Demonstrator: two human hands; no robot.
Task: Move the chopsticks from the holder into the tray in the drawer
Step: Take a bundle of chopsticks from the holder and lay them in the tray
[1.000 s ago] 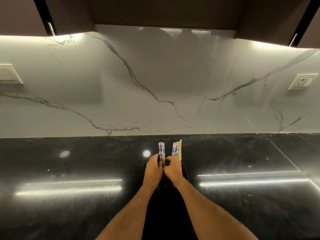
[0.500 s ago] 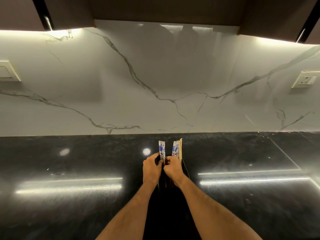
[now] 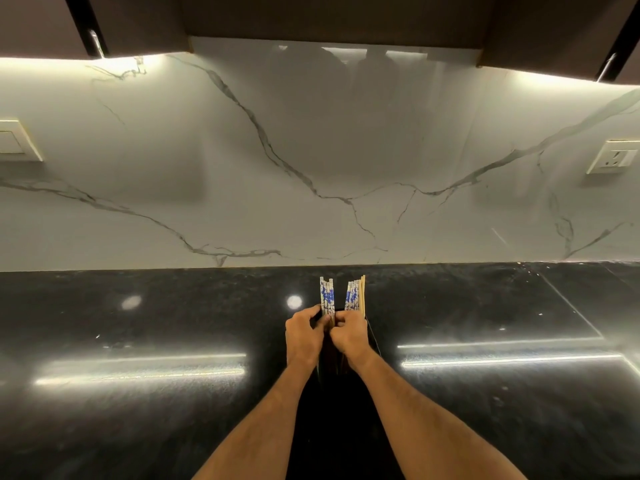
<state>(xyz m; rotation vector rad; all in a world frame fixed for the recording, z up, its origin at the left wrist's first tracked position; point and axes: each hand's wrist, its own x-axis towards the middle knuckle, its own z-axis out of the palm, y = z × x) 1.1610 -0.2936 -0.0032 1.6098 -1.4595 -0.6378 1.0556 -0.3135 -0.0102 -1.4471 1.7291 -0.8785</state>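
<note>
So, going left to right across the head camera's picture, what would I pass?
Cream wall switch plate → left hand gripping blue-and-white patterned chopsticks → right hand gripping a second patterned bundle → cream wall socket.

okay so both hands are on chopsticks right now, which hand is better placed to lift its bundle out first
Probably the left hand: it grips the smaller blue-patterned bundle, standing apart. The right hand holds a thicker bundle including wooden sticks.
</note>
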